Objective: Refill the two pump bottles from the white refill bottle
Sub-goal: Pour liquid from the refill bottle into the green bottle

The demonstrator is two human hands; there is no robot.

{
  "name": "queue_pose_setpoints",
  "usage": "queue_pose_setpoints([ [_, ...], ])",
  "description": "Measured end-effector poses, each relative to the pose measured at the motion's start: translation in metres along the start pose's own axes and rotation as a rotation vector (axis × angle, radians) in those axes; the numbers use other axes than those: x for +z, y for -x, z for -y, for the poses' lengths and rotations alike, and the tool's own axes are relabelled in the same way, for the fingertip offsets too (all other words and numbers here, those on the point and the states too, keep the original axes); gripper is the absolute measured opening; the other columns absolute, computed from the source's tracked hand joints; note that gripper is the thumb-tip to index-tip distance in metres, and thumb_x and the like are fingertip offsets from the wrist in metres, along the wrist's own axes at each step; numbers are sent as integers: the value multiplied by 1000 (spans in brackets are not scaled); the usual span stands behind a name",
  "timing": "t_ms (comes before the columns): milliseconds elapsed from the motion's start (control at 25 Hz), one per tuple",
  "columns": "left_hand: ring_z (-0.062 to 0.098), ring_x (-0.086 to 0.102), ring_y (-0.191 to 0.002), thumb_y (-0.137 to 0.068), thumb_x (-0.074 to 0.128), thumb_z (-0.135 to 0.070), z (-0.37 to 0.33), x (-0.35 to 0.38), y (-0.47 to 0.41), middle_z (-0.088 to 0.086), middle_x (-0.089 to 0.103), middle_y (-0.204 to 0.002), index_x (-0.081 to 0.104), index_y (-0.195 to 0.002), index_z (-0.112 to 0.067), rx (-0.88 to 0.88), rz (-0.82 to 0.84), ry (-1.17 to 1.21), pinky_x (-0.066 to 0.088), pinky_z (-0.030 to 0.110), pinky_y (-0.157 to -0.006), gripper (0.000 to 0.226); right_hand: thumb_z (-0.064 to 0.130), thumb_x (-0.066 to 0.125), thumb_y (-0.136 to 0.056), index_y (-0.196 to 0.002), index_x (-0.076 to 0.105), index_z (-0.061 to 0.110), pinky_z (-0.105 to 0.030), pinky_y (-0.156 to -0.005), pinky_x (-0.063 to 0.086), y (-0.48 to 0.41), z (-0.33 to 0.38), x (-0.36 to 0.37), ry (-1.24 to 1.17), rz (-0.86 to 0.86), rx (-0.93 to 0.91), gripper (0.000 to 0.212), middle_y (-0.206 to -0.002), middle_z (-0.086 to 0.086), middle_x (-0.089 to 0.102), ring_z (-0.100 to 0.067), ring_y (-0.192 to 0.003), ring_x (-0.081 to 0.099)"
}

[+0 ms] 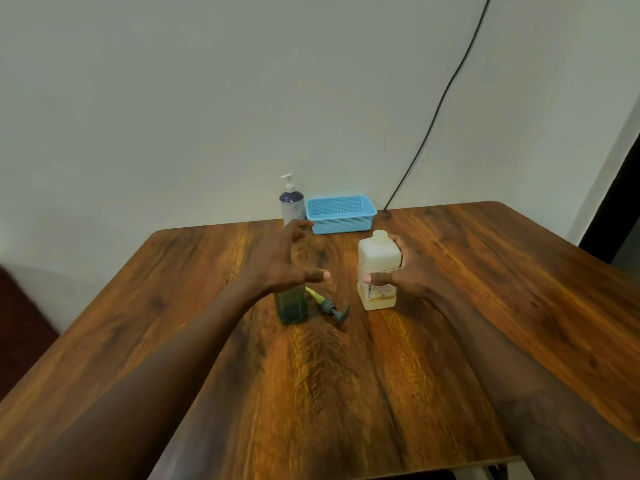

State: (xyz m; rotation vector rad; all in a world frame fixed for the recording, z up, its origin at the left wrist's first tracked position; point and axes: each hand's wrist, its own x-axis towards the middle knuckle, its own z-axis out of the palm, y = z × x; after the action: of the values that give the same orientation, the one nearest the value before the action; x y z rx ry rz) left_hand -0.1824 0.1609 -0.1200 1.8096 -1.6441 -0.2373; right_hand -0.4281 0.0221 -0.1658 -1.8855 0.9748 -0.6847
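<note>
The white refill bottle [377, 261] stands upright on the wooden table [485, 271], its neck uncapped. My right hand [405, 271] wraps around its right side. A green pump bottle [292, 306] stands to the left, its top hidden behind my left hand [280, 261], which hovers above it with fingers spread and holds nothing. The green bottle's pump head [330, 306], with its yellow tube, lies on the table between the two bottles. A second pump bottle [291, 202], purple and white with its white pump fitted, stands at the table's far edge.
A light blue plastic basket [341, 214] sits at the far edge, right beside the purple pump bottle. A black cable [450, 88] runs down the wall behind the table. A dark doorway edge shows at the far right.
</note>
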Motion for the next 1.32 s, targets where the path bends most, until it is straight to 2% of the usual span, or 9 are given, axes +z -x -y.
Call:
queue_pose_setpoints([
  [200, 22, 51, -134, -62, 92, -54, 30, -8, 22, 3, 50, -150, 38, -148, -29, -88, 71, 41, 45, 29, -97, 104, 51, 97, -48, -134, 41, 31, -39, -84, 61, -3, 4, 18, 24, -126, 4, 105, -128, 1, 61, -20, -109, 65],
  [360, 23, 53, -133, -63, 93, -49, 48, -2, 32, 5, 51, -149, 38, -148, -28, -138, 63, 102, 44, 23, -91, 103, 56, 95, -49, -125, 39, 33, -41, -86, 60, -2, 13, 39, 41, -183, -7, 97, -125, 3, 56, -19, -112, 60],
  [520, 15, 59, -118, -62, 92, -52, 62, 11, 42, 1, 59, -137, 47, -137, -31, -190, -8, 205, 50, 20, -83, 90, 70, 87, -46, -131, 31, 36, -49, -92, 58, -2, 13, 53, 32, -172, -9, 107, -128, 3, 52, -21, -117, 57],
  [640, 15, 63, -114, -58, 92, -57, 66, 18, 45, -3, 63, -129, 50, -124, -37, -198, -78, 236, 57, 33, -92, 80, 67, 89, -51, -139, 38, 31, -45, -91, 57, -1, 18, 60, 86, -262, -13, 108, -129, 3, 55, -19, -117, 56],
  [800, 13, 65, -111, -51, 90, -64, 61, 14, 44, -5, 66, -126, 52, -124, -35, -164, -142, 290, 58, 35, -93, 87, 56, 90, -61, -140, 44, 25, -38, -90, 53, -1, 30, 71, 242, -331, -56, 97, -134, -1, 56, -20, -119, 54],
  [920, 11, 64, -109, -60, 93, -51, 51, 8, 47, -11, 64, -120, 53, -119, -37, -104, -168, 280, 57, 25, -87, 72, 57, 90, -61, -135, 46, 26, -32, -85, 48, 3, 46, 76, 383, -373, -189, 91, -130, 0, 59, -21, -115, 57],
  [1120, 9, 65, -110, -62, 91, -53, 43, 9, 52, -1, 68, -129, 60, -137, -24, -10, -264, 235, 57, 18, -86, 86, 58, 86, -64, -129, 50, 27, -31, -74, 53, 7, 70, 77, 569, -414, -391, 81, -119, -2, 64, -21, -101, 62],
  [1240, 4, 63, -108, -64, 90, -51, 39, 8, 52, 1, 69, -130, 60, -139, -23, 13, -295, 242, 51, 7, -83, 86, 59, 84, -66, -127, 50, 26, -34, -72, 56, 8, 71, 77, 659, -416, -452, 77, -118, -3, 64, -23, -99, 64],
  [1320, 5, 64, -109, -64, 90, -53, 37, 6, 52, 2, 68, -131, 58, -140, -25, 15, -295, 234, 52, 7, -82, 87, 55, 85, -66, -128, 51, 24, -33, -72, 56, 10, 71, 76, 681, -416, -459, 77, -119, -5, 65, -24, -98, 64],
])
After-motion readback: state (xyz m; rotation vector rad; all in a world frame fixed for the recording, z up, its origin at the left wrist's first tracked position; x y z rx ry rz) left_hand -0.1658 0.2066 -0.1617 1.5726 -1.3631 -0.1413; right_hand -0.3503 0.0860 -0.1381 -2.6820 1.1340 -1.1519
